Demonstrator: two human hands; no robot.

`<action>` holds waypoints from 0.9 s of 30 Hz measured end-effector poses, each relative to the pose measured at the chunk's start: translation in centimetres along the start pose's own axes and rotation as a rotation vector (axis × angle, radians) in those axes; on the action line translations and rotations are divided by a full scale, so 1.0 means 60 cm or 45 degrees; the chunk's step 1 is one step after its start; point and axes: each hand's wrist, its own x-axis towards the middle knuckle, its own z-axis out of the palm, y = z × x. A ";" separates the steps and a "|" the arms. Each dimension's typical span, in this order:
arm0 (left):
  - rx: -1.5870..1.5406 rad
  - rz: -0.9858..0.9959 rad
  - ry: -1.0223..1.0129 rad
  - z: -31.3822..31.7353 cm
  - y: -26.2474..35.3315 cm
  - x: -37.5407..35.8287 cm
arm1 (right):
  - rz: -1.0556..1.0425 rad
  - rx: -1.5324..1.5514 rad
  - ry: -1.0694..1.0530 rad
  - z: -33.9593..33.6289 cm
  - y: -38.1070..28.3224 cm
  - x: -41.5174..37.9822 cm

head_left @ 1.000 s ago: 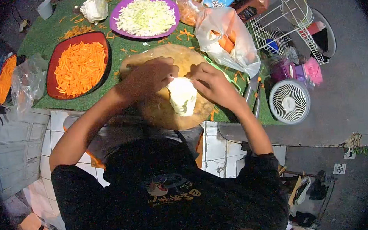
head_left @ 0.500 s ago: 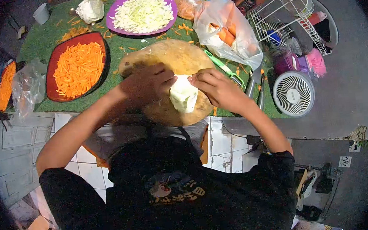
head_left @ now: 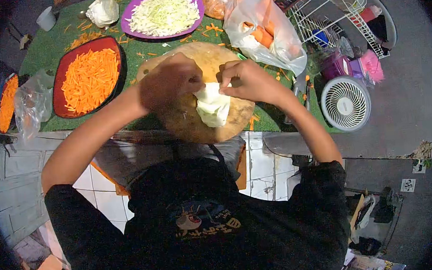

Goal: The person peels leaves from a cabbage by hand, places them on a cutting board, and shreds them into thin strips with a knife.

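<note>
A pale white-green piece of cabbage (head_left: 213,107) rests on the round wooden cutting board (head_left: 174,125). My left hand (head_left: 173,80), in shadow, is closed with its fingertips at the cabbage's upper left edge. On the other side my right hand (head_left: 250,81) pinches the upper right edge between thumb and fingers. Behind the board stands a purple plate (head_left: 125,26) of shredded cabbage (head_left: 166,16). To the left is a dark red dish (head_left: 60,96) heaped with carrot sticks (head_left: 90,81).
Another cabbage piece (head_left: 102,13) lies at the back left. A plastic bag (head_left: 285,43) with carrots sits behind my right hand, near a wire rack (head_left: 313,13). A small white fan (head_left: 345,104) stands at the right. My right arm partly covers a knife (head_left: 301,85).
Both hands have moved slightly up at the cabbage's far edge, and the cabbage's outline looks more uneven. The whole view has shifted a little, and the green-handled peeler is now mostly hidden.
</note>
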 end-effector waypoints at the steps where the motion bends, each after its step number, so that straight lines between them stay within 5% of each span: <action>1: 0.004 0.000 -0.002 -0.003 0.001 0.003 | -0.003 0.001 0.003 -0.002 -0.003 0.002; 3: -0.004 -0.120 -0.237 -0.007 0.004 0.009 | 0.178 0.125 0.054 -0.004 -0.011 0.004; 9: 0.019 0.059 -0.080 0.035 -0.009 -0.003 | 0.113 -0.029 0.040 0.008 -0.003 0.002; 13: -0.020 -0.032 -0.030 0.037 0.006 0.000 | 0.240 0.064 0.007 0.014 -0.009 -0.009; 19: -0.090 -0.215 -0.283 0.034 0.018 0.002 | 0.114 0.037 0.236 0.026 -0.045 -0.040; 21: 0.128 0.112 0.072 0.043 0.026 -0.011 | 0.002 -0.090 0.338 0.034 -0.049 -0.052; 27: 0.227 0.155 -0.197 0.017 0.059 -0.026 | -0.106 -0.175 0.317 0.048 -0.052 -0.074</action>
